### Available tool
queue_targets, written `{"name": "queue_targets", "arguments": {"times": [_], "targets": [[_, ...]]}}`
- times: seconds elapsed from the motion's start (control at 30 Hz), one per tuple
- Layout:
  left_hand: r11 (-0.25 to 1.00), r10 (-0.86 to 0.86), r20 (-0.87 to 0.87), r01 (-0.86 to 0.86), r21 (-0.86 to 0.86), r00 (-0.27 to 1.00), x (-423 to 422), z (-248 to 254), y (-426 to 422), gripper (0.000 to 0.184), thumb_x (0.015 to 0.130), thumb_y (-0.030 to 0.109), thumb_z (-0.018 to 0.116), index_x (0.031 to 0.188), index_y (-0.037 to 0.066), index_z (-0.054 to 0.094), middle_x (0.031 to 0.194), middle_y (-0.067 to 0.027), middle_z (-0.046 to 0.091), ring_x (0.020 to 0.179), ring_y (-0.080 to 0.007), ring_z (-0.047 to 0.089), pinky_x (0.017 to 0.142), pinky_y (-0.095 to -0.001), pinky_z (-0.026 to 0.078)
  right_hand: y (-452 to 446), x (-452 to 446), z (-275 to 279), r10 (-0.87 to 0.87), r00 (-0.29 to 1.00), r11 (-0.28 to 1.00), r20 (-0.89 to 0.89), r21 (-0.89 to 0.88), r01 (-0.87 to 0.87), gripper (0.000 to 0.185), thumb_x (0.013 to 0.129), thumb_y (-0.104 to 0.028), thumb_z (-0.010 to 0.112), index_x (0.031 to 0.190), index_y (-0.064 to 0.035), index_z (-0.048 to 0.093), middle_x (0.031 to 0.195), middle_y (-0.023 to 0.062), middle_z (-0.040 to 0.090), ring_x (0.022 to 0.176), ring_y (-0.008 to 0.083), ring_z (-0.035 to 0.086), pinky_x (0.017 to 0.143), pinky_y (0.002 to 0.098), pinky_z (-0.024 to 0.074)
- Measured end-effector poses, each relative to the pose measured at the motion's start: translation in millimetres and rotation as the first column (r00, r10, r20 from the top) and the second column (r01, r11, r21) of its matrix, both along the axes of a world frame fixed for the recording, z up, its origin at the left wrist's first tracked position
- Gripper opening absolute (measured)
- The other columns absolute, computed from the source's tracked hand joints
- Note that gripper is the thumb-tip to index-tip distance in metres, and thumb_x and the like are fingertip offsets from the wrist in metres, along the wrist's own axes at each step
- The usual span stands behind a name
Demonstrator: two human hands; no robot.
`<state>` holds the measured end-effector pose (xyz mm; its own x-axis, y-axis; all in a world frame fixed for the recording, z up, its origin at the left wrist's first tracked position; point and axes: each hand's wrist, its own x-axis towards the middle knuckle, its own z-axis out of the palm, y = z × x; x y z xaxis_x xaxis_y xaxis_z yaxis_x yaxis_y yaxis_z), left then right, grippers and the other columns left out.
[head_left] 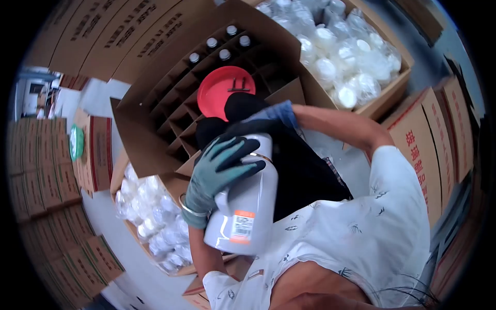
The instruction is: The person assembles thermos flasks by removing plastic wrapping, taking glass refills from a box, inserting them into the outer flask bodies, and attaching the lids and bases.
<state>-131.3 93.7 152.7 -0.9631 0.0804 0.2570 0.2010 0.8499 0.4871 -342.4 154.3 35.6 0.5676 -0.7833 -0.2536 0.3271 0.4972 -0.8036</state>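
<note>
A glossy pale grey thermos jug (pixel 266 194) leans tilted against my body, with an orange-and-white barcode label (pixel 242 226) near its wide end and a gold-coloured band near its narrower end. My left hand (pixel 219 168), in a grey-green glove with dark fingertips, is closed around the jug's side by the handle. My right hand (pixel 266 118), in a dark glove with a blue cuff, is at the jug's narrow end; its fingers are mostly hidden. Just beyond is a red plastic dish (pixel 211 93) holding a few small dark metal pieces (pixel 238 85).
The red dish rests on an open carton (pixel 139 132) with cardboard dividers and several dark-capped bottles (pixel 225 55). Boxes of plastic-wrapped white parts (pixel 343 59) stand at upper right and lower left (pixel 155 217). Stacked cartons (pixel 44 196) line the left; more (pixel 423 139) stand right.
</note>
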Motion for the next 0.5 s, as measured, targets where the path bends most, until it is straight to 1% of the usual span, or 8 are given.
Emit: {"name": "queue_targets", "arguments": {"times": [0.07,0.23,0.27,0.3,0.33,0.4,0.47,0.5], "targets": [[0.969,0.099,-0.063,-0.111,-0.220,0.993,7.0,-14.4,8.2,0.034,0.071,0.023,0.059,0.103,0.020,0.069,0.119,-0.0121,0.061,0.109,-0.0334,0.058,0.098,-0.0481,0.043,-23.8,-11.2,27.7,0.006,0.927,0.996,-0.375,0.088,0.029,0.058,0.090,-0.039,0.060,0.137,-0.0083,0.045,0.130,0.0099,0.054,0.117,0.0162,0.052,0.093,0.0308,0.0468],[0.855,0.484,-0.179,-0.506,-0.112,0.857,48.6,-91.0,45.4,0.033,0.070,0.011,0.071,0.103,0.017,0.070,0.114,-0.0138,0.060,0.108,-0.0364,0.056,0.095,-0.0535,0.043,-13.8,-43.3,41.7,0.002,0.832,0.933,-0.555,-0.297,-0.201,0.065,0.081,-0.047,0.068,0.130,-0.0070,0.051,0.115,0.0136,0.060,0.101,0.0217,0.060,0.087,0.0333,0.0481],[0.711,0.634,0.140,-0.644,0.282,0.760,60.1,-112.3,63.4,0.039,0.080,0.004,0.068,0.118,0.010,0.062,0.124,-0.0176,0.056,0.121,-0.0353,0.048,0.103,-0.0480,0.037,-19.1,-44.7,24.1,-0.053,0.675,0.835,-0.736,-0.404,-0.375,0.063,0.081,-0.047,0.068,0.127,-0.0059,0.053,0.110,0.0144,0.062,0.099,0.0223,0.061,0.085,0.0338,0.0485],[0.898,0.439,-0.149,-0.440,0.034,0.886,61.1,-126.5,69.6,0.037,0.084,0.003,0.063,0.120,0.003,0.057,0.127,-0.0193,0.053,0.121,-0.0363,0.048,0.103,-0.0455,0.035,-12.6,-47.4,47.6,0.078,0.598,0.903,-0.798,-0.197,-0.380,0.060,0.080,-0.046,0.069,0.121,-0.0047,0.055,0.101,0.0162,0.064,0.096,0.0249,0.063,0.083,0.0351,0.0482],[0.722,0.650,0.062,-0.642,0.258,0.757,60.4,-127.5,81.3,0.033,0.088,0.007,0.058,0.120,-0.001,0.055,0.129,-0.0205,0.051,0.120,-0.0367,0.048,0.103,-0.0441,0.036,-8.0,-50.3,30.3,-0.209,0.577,0.801,-0.790,-0.477,-0.363,0.057,0.080,-0.042,0.069,0.120,-0.0034,0.056,0.101,0.0156,0.065,0.094,0.0242,0.063,0.083,0.0339,0.0489],[0.728,0.647,0.155,-0.665,0.165,0.747,74.9,-123.9,68.2,0.037,0.088,0.008,0.057,0.123,-0.001,0.052,0.129,-0.0226,0.050,0.119,-0.0394,0.048,0.102,-0.0456,0.037,-11.9,-98.1,41.3,-0.502,0.734,0.652,-0.458,-0.758,-0.027,0.052,0.081,-0.039,0.069,0.117,-0.0031,0.059,0.103,0.0129,0.066,0.095,0.0205,0.063,0.082,0.0313,0.0497],[0.790,0.613,0.079,-0.607,-0.087,0.786,79.6,-108.3,44.4,0.046,0.082,0.009,0.061,0.125,-0.002,0.049,0.126,-0.0269,0.050,0.112,-0.0472,0.051,0.096,-0.0520,0.042,-43.0,-161.8,24.1,-0.831,0.555,0.313,-0.019,-0.842,0.440,0.036,0.090,-0.031,0.062,0.116,-0.0060,0.062,0.096,0.0099,0.069,0.087,0.0151,0.065,0.078,0.0289,0.0523],[0.617,0.776,0.201,-0.786,-0.046,0.598,83.9,-111.0,36.5,0.053,0.085,0.011,0.058,0.132,-0.006,0.040,0.129,-0.0264,0.048,0.118,-0.0441,0.048,0.101,-0.0482,0.037,-37.8,-207.0,47.8,-0.782,0.594,0.600,-0.189,-0.483,0.637,0.039,0.092,-0.032,0.060,0.121,-0.0058,0.061,0.096,0.0055,0.068,0.084,0.0116,0.064,0.073,0.0251,0.0525]]}}
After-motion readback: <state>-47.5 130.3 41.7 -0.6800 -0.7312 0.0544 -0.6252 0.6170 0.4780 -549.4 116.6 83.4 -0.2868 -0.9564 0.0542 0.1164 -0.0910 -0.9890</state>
